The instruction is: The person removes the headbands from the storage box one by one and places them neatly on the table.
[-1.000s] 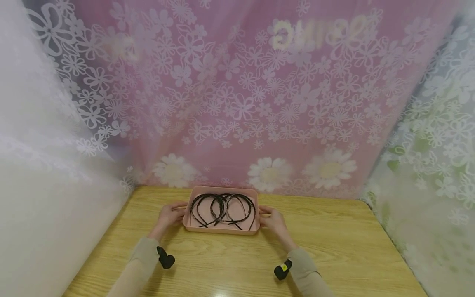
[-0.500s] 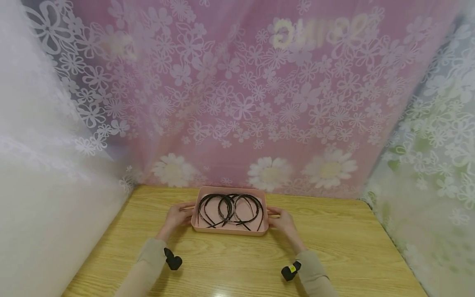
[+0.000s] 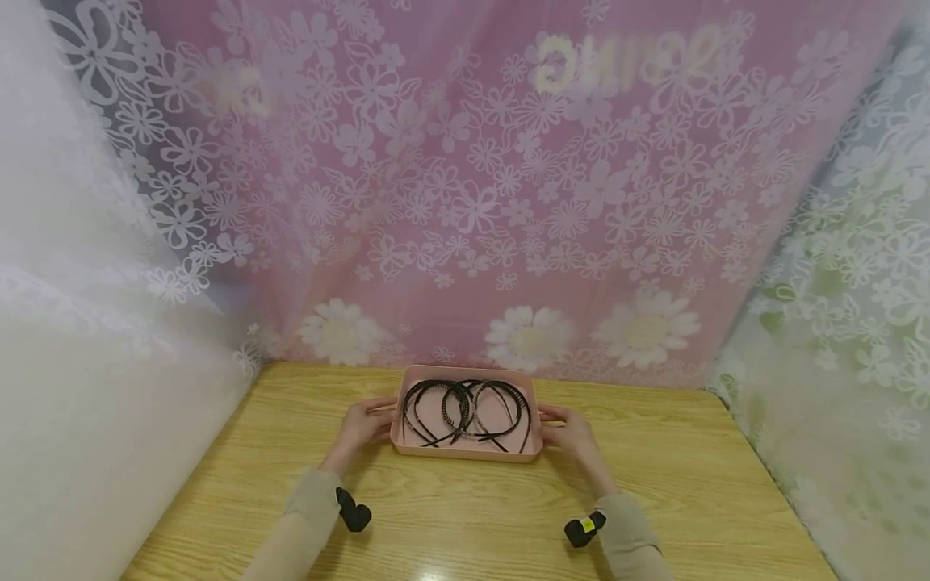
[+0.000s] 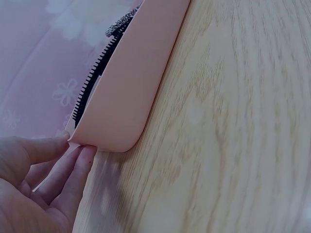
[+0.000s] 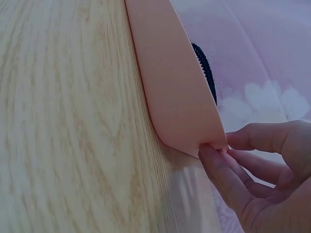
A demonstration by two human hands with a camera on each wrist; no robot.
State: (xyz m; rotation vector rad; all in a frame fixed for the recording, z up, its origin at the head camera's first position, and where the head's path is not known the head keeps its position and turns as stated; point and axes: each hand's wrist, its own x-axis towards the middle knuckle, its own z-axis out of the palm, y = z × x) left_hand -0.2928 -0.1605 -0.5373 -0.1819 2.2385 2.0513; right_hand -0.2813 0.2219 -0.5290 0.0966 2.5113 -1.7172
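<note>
**Two hands pinch a pink tray of headbands on the counter**

Nearest the viewer, two beige sleeves (image 3: 298, 524) reach forward over the wooden counter (image 3: 465, 516), each wrist carrying a small black camera. The left hand (image 3: 359, 428) pinches the left rim of the pink tray (image 3: 465, 448); the wrist view shows the thumb above the edge and the fingers (image 4: 80, 167) tucked under the corner. The right hand (image 3: 574, 436) does the same on the right rim, thumb on top and fingers (image 5: 218, 170) beneath the corner. The tray rests on the counter between both hands, near the far edge and about midway across. Inside it lie several black headbands (image 3: 465, 407), toothed, overlapping one another, one with a sparkly band. Behind the tray hangs a pink curtain (image 3: 472, 202) printed with white flowers, flanked by pale curtains on both sides.
</note>
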